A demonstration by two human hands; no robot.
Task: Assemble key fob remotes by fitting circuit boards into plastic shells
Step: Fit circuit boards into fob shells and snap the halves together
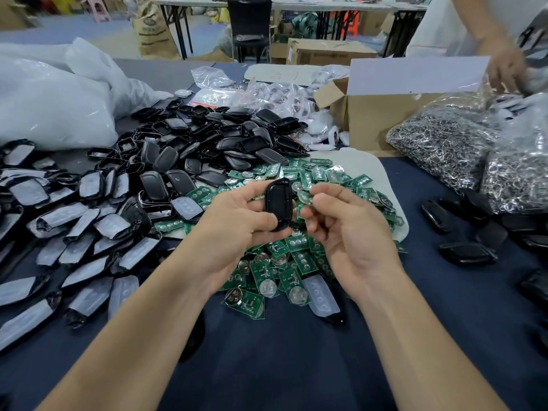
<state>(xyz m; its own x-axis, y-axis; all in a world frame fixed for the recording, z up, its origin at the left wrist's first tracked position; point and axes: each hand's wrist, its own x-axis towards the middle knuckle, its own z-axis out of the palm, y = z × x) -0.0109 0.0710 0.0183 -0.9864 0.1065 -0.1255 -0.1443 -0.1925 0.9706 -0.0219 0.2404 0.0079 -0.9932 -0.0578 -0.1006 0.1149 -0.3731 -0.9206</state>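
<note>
Where fingers [257,189] grip, one shell [278,198] (black) sits.

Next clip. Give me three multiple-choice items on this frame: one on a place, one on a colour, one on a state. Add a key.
1. Where do the bags of metal rings lie?
A. on the right side of the table
B. under the left forearm
C. on the floor

2. What colour are the loose circuit boards?
A. red
B. green
C. yellow

3. What is the left hand doing?
A. lying flat on the cloth
B. holding a black shell
C. hanging empty at the side

Key:
1 A: the rings fill clear bags at the right edge of the view.
2 B: the pile under the hands is green.
3 B: its fingers and thumb curl round the shell, while the right hand pinches a circuit board beside it.
</note>
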